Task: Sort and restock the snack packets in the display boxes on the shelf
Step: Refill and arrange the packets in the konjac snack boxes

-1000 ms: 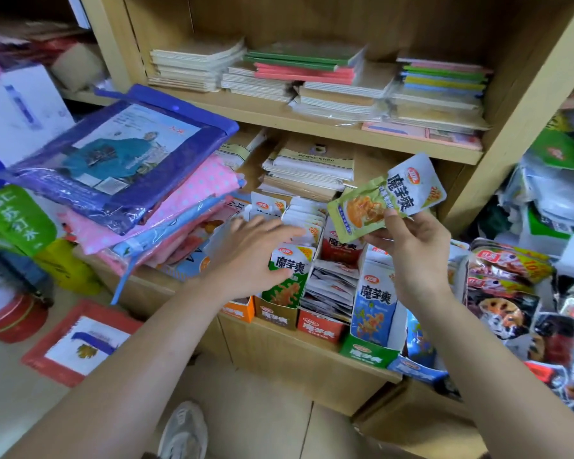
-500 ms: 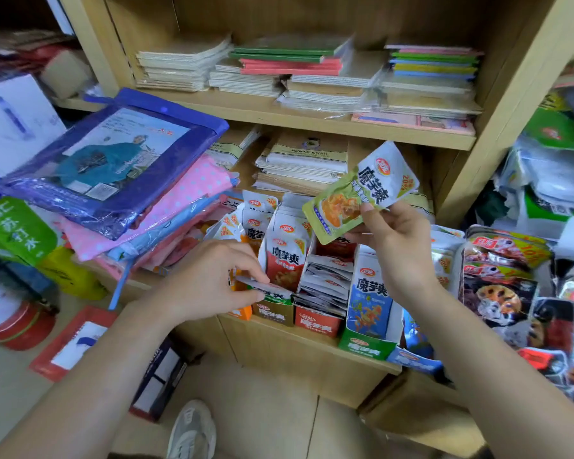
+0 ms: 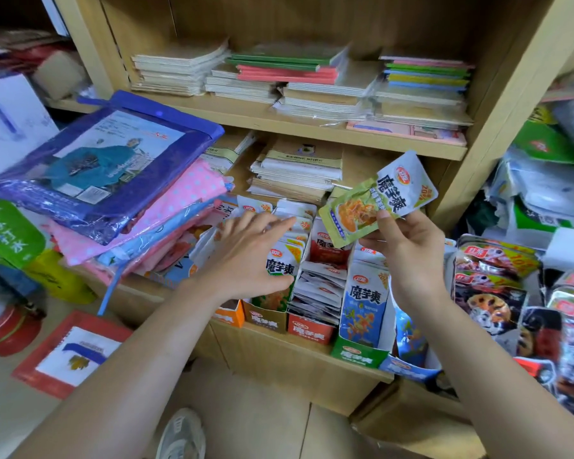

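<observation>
Two hands and five open-topped cardboard display boxes are counted at the lower wooden shelf [image 3: 299, 359]: an orange box [image 3: 230, 315], an olive box [image 3: 267, 320], a red box [image 3: 309, 330], a green box [image 3: 358, 354] and a blue box [image 3: 408, 367], set side by side from left to right. One green-and-white foil snack packet [image 3: 378, 197] is pinched at its lower edge by the right hand [image 3: 408, 250] and held above the red box, clear of the row. Its long axis is tilted, green end lower-left and white end upper-right, with the printed face turned to the camera. The left hand [image 3: 249, 256] is laid flat, fingers straight, on the upright packets [image 3: 280, 270] in the olive box. The orange box is mostly covered by the left wrist, and the blue box is partly hidden by the right forearm. The packets stacked in the red box cannot be counted.
</observation>
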Demonstrator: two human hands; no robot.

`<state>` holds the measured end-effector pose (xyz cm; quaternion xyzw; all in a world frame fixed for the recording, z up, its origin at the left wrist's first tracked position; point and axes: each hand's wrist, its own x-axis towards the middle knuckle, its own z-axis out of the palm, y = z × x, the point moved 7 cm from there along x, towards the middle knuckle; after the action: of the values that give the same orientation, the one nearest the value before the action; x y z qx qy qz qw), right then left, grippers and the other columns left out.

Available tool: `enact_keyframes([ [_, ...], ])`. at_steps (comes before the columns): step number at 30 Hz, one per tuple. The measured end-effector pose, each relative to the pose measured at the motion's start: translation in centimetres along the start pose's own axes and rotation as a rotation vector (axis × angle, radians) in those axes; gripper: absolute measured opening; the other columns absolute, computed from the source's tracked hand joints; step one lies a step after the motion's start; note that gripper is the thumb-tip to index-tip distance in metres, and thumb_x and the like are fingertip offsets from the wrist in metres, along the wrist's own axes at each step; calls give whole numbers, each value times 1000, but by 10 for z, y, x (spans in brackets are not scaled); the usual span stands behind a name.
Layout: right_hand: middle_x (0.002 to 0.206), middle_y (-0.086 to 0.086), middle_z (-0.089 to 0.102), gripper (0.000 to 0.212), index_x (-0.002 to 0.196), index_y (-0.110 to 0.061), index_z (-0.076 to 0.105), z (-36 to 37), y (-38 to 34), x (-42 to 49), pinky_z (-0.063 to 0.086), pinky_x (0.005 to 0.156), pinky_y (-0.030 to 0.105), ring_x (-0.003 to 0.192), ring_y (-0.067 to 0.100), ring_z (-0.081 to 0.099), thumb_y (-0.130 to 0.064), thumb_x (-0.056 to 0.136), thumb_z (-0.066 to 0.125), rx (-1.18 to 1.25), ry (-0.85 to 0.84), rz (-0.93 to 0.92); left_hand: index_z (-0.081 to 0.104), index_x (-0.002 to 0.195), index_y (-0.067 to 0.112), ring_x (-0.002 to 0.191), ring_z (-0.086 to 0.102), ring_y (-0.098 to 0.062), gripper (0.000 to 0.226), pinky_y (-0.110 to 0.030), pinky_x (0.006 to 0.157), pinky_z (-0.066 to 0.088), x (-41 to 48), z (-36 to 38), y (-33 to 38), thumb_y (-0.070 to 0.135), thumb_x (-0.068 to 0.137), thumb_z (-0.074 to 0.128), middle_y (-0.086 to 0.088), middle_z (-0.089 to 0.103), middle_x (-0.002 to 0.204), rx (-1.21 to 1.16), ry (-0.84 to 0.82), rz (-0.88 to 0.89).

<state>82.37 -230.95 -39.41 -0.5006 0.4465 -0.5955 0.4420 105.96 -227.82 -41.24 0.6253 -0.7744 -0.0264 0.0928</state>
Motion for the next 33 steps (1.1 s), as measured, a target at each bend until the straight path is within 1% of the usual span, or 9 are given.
enact_keyframes([
  [3, 85, 3, 77, 13, 100, -7, 69, -2, 2, 4, 58, 69, 32, 72, 20, 72, -14, 102, 59, -8, 4, 5, 62, 125, 42, 110, 33, -11, 56, -34, 89, 27, -7, -18, 1, 54, 70, 61, 15, 45, 110, -65, 125, 105],
  [6, 88, 5, 77, 12, 102, -7, 69, -1, 2, 7, 58, 70, 33, 74, 20, 73, -14, 102, 59, -1, -8, 3, 72, 89, 42, 102, 42, -7, 22, -39, 89, 42, -23, -24, -6, 51, 69, 68, 21, 51, 100, -202, 110, 176],
  [8, 89, 5, 77, 10, 102, -11, 68, 2, 3, 8, 58, 68, 30, 73, 19, 72, -13, 102, 58, 11, -30, 0, 74, 91, 44, 105, 53, -4, 25, -38, 92, 46, -37, -20, -10, 53, 68, 70, 24, 60, 103, -282, 9, 162],
  [11, 94, 17, 75, 15, 107, -1, 65, 8, 4, 8, 58, 68, 30, 75, 22, 72, -12, 102, 58, 21, -62, 2, 75, 105, 44, 101, 63, 0, 36, -36, 89, 53, -51, -16, -15, 48, 69, 74, 26, 67, 105, -398, -77, 100],
  [17, 94, 13, 77, 26, 110, 12, 60, 36, 5, 4, 63, 74, 36, 84, 25, 76, -12, 101, 59, 22, -195, 18, 78, 104, 42, 96, 66, 7, 37, -30, 86, 57, -57, -22, -17, 19, 77, 86, 30, 72, 100, -416, 16, 81],
  [22, 93, 19, 76, 21, 119, -1, 67, 62, 8, -5, 63, 74, 29, 81, 28, 74, -5, 99, 61, -100, -400, 60, 80, 103, 36, 97, 67, 10, 36, -25, 88, 57, -59, -23, -17, 11, 78, 85, 25, 74, 101, -447, 39, 95],
  [26, 89, 15, 76, 14, 105, -13, 72, 48, 8, -2, 62, 70, 31, 82, 27, 73, -5, 98, 63, -156, -328, 12, 81, 101, 32, 94, 68, 6, 31, -25, 83, 58, -60, -21, -16, 10, 79, 84, 21, 75, 99, -471, 59, 105],
  [29, 91, 7, 77, 11, 102, -12, 74, 33, 9, 2, 60, 70, 29, 80, 25, 73, -9, 97, 65, -190, -273, 1, 80, 98, 32, 93, 67, 4, 24, -30, 81, 57, -57, -21, -13, 20, 78, 78, 22, 73, 96, -444, 72, 91],
  [33, 85, 4, 77, 11, 95, -13, 75, 22, -4, 12, 61, 68, 36, 75, 29, 71, -7, 97, 65, -238, -232, -82, 73, 97, 43, 115, 54, 5, 24, -44, 99, 47, -48, -23, -7, 44, 75, 64, 31, 61, 120, -371, 91, 72],
])
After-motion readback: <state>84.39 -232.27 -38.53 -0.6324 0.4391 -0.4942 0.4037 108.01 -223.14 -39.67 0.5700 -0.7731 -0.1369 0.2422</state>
